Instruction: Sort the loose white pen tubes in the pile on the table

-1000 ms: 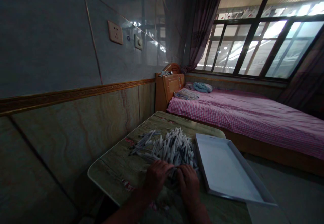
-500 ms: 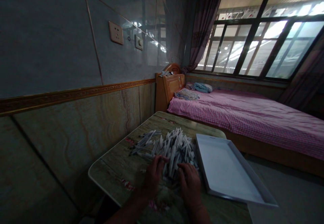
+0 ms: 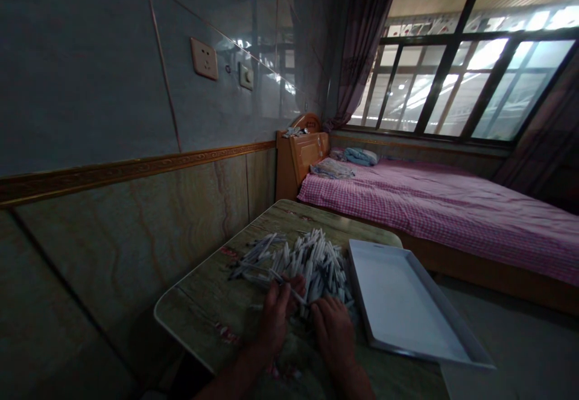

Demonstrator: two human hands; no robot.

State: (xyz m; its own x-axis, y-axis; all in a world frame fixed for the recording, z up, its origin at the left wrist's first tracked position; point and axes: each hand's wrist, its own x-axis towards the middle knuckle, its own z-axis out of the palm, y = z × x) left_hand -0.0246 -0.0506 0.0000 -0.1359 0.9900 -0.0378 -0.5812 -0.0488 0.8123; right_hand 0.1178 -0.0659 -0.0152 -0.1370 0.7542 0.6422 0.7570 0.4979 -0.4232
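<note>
A heap of slim white pens [image 3: 312, 256] lies on the small table, with a looser bunch of dark-tipped pens [image 3: 259, 254] at its left. My left hand [image 3: 277, 312] is closed around one white pen [image 3: 293, 293], held slantwise at the near side of the heap. My right hand [image 3: 333, 330] has its fingers curled in at the lower right end of that same pen and seems to pinch it; the fingertips are partly hidden and dim. A shallow white tray [image 3: 452, 303] lies just to the right of the heap.
The green marble-patterned table [image 3: 199, 300] has rounded corners and stands beside the tiled wall [image 3: 181, 207]. Beyond it is a bed with a pink checked sheet [image 3: 407, 201] and a wooden headboard [image 3: 294, 161]. The tray's right part reaches past the table edge.
My left hand has lifted a white pen from the near side of the heap and tilted it across toward my right hand. My right hand's fingers have drawn in to the pen's end.
</note>
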